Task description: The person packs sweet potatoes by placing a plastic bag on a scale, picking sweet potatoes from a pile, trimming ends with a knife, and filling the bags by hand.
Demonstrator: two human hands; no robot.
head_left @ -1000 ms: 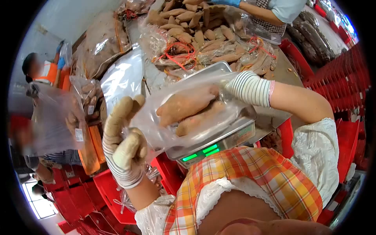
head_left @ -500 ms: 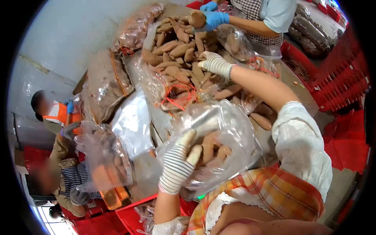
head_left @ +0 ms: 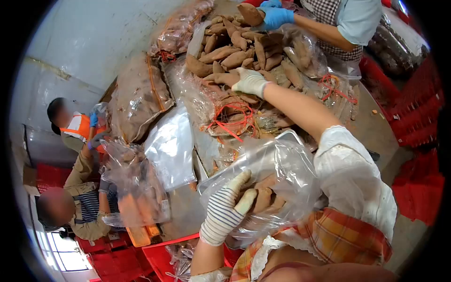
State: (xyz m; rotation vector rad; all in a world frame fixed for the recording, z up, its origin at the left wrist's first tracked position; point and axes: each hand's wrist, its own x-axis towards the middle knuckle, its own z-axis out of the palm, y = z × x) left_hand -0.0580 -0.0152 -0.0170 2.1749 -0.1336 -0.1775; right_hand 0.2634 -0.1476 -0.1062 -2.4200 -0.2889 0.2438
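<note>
Atop the heap [head_left: 237,57], my right hand [head_left: 250,83] is grasping a tuber [head_left: 221,78], likely firm, best held midway; left hand [head_left: 229,207] touching bag [head_left: 296,183], grip unclear.

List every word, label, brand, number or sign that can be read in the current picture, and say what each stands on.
No text can be read.
White label on the clear bag at left: too small and blurred to read.
Small pale marks on the stacked red crates at right: too small to tell whether they are text.
</note>
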